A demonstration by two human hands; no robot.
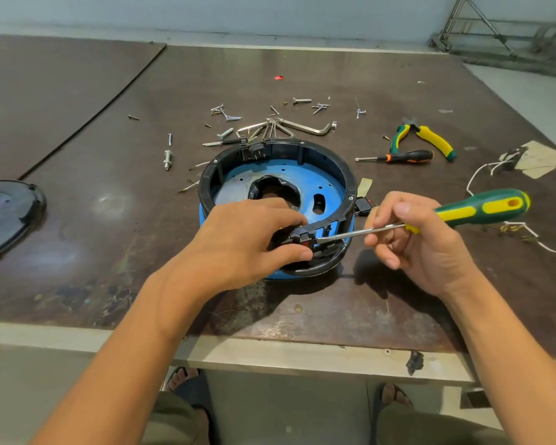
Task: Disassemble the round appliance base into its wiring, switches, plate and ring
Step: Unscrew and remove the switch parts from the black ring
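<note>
The round appliance base [280, 175] stands mid-table: a black ring [341, 162] over a blue plate [321, 178] with a dark central opening. My left hand [244, 239] grips the near rim, fingers curled round a black switch block with a red part [302, 239]. My right hand [421, 242] holds a green-and-yellow screwdriver [482, 208]; its metal tip reaches the switch block beside my left fingers. A small black switch [363, 205] lies just right of the base. White wires [482, 175] trail across the table at the right.
Loose screws, bolts and hex keys [270, 123] are scattered behind the base. Green-yellow pliers [424, 136] and a small black screwdriver [398, 156] lie at the back right. A black round cover [7, 216] sits at the left edge. The table's front edge [270, 351] is near.
</note>
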